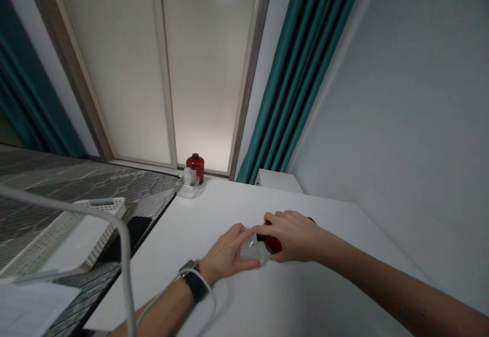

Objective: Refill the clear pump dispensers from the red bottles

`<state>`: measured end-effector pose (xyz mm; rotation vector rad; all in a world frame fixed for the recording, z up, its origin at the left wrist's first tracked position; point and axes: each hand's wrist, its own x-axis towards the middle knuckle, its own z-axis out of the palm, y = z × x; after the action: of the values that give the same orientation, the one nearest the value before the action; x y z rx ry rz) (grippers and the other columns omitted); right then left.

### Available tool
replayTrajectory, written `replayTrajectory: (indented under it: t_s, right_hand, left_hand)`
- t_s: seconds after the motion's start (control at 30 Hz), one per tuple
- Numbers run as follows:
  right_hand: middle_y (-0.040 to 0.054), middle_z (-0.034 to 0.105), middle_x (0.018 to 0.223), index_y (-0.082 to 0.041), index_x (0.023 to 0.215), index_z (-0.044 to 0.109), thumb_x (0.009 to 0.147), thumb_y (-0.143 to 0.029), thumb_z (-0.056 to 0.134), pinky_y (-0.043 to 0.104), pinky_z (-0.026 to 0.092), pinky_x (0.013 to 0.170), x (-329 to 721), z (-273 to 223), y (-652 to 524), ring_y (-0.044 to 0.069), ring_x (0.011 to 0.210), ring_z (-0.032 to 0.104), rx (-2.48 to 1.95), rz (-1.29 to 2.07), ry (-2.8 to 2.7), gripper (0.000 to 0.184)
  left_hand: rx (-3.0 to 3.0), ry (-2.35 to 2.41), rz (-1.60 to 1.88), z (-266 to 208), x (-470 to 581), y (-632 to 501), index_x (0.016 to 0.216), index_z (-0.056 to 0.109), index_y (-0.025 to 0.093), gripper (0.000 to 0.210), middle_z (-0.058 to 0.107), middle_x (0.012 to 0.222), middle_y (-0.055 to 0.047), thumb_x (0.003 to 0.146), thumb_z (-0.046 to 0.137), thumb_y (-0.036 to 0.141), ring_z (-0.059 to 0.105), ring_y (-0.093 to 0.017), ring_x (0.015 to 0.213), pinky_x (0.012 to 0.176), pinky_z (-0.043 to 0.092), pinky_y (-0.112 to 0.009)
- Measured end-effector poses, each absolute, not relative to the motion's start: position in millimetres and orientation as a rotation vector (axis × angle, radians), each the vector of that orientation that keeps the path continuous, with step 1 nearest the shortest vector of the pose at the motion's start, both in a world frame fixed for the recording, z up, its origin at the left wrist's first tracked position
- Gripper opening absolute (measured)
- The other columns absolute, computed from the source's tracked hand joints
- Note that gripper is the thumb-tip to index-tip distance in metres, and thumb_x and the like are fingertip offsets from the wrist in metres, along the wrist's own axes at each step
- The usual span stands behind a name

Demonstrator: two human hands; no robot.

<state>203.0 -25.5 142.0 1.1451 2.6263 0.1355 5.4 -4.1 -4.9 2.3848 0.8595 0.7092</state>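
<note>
My left hand [231, 253] is wrapped round a small clear container [252, 251] on the white table [229, 207]. A dark red bottle [273, 245] with a black cap lies tilted in my right hand [292, 237], its capped end pointing left over the clear container. Much of the bottle is hidden behind the fingers. My hands meet at the fingertips above the container. I cannot make out what, if anything, is inside the container.
At the table's far left corner stand another red bottle [195, 166] with a dark cap and a clear tray [187, 189] holding a whitish translucent item [189, 176]. A white perforated basket [101, 235] sits left. A pale cable [124, 245] crosses the left foreground.
</note>
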Motion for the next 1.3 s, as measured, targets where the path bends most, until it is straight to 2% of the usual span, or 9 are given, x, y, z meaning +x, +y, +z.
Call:
replayTrajectory:
  t_s: [0.27,0.63,1.3]
  right_hand:
    - [0.0072,0.064,0.102,-0.035,0.131,0.052,0.078,-0.048,0.071,0.034,0.044,0.066,203.9,140.5,-25.1,0.028,0.082,0.066,1.146,0.143,2.625,0.058]
    - [0.008,0.064,0.102,-0.036,0.133,0.051,0.079,-0.053,0.069,0.036,0.045,0.066,204.1,140.5,-25.3,0.03,0.084,0.067,1.139,0.142,2.629,0.059]
    - [0.0083,0.064,0.103,-0.033,0.13,0.053,0.077,-0.049,0.073,0.037,0.047,0.067,202.3,141.0,-24.6,0.03,0.085,0.067,1.126,0.177,2.619,0.059]
  left_hand:
    - [2.377,0.868,0.684,-2.1,5.2,-4.7,0.145,0.035,0.03,0.077,0.052,0.108,-0.006,0.081,0.073,0.046,0.053,-0.026,0.101,0.089,0.047,-0.039]
    - [2.375,0.853,0.721,-2.4,4.5,-4.0,0.146,0.033,0.033,0.077,0.052,0.108,-0.005,0.081,0.072,0.047,0.053,-0.025,0.099,0.088,0.048,-0.039]
    - [2.371,0.856,0.723,-0.9,5.1,-4.2,0.143,0.036,0.032,0.075,0.052,0.109,-0.005,0.08,0.074,0.046,0.053,-0.026,0.101,0.089,0.048,-0.039]
